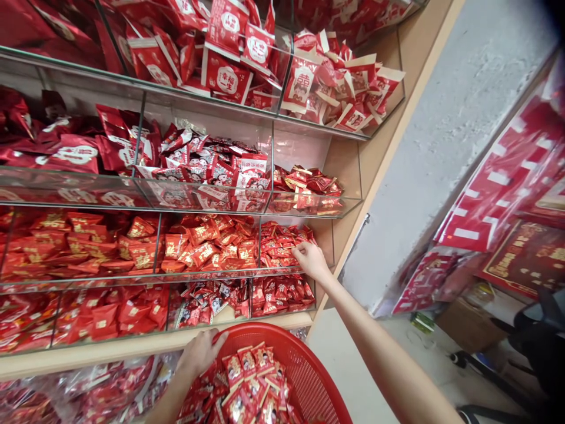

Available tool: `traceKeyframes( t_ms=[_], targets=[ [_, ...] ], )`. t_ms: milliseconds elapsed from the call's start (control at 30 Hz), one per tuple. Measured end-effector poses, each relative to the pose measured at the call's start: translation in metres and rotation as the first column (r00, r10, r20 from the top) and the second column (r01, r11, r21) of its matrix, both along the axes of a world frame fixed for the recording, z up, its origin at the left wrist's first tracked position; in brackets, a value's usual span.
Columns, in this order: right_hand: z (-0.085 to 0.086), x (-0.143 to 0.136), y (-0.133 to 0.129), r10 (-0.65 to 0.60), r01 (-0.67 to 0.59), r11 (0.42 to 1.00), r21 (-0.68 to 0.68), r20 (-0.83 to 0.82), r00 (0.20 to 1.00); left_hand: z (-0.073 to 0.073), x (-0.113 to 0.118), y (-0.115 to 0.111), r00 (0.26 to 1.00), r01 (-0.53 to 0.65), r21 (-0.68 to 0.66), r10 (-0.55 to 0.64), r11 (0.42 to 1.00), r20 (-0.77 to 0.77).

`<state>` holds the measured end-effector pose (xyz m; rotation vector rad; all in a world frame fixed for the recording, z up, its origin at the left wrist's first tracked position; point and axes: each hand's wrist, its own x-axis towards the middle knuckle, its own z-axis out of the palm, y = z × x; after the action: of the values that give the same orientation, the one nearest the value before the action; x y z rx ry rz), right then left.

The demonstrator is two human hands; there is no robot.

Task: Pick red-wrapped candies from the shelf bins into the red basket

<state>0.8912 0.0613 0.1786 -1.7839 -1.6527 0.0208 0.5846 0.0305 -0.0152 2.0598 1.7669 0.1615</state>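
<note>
My left hand (202,352) grips the rim of a red plastic basket (315,365) at the lower middle. Inside the basket lie red and gold candy packets (253,377). My right hand (310,259) reaches to the rightmost bin of the third shelf, its fingers drawn together at the small red packets (280,242). Whatever those fingertips hold, if anything, is too small to make out.
Clear-fronted shelf bins hold red packets, among them large ones (227,79) above. A wooden side panel (384,147) edges the shelves. To the right are a grey wall (424,141), hanging red packages (485,188), a cardboard box (463,321) and a black chair.
</note>
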Motion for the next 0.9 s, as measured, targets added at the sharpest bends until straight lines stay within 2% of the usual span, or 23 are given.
traceKeyframes(
  t_ms=[133,333,500,733,800,900],
  targets=[
    [0.000,0.005,0.005,-0.069,0.068,0.998,-0.014,-0.080,0.994,-0.002,-0.001,0.000,0.999,0.029,0.036,-0.030,0.999,0.026],
    [0.008,-0.005,0.004,-0.146,0.147,0.980,-0.137,0.018,0.989,-0.005,-0.002,0.001,0.999,0.035,0.049,-0.036,0.998,0.032],
    [0.010,-0.018,0.004,-0.175,0.191,0.967,-0.171,0.106,0.979,-0.006,-0.002,0.002,0.998,0.048,0.050,-0.050,0.998,0.033],
    [0.010,-0.031,0.004,-0.196,0.226,0.948,-0.226,0.146,0.970,-0.008,-0.003,0.002,0.998,0.044,0.051,-0.046,0.998,0.049],
    [0.010,-0.033,0.003,-0.191,0.218,0.948,-0.230,0.134,0.972,-0.010,-0.003,0.003,0.998,0.038,0.048,-0.040,0.998,0.052],
    [0.006,-0.031,0.006,-0.200,0.199,0.954,-0.223,0.022,0.980,-0.012,-0.004,0.004,0.998,0.027,0.052,-0.030,0.998,0.051]
  ],
)
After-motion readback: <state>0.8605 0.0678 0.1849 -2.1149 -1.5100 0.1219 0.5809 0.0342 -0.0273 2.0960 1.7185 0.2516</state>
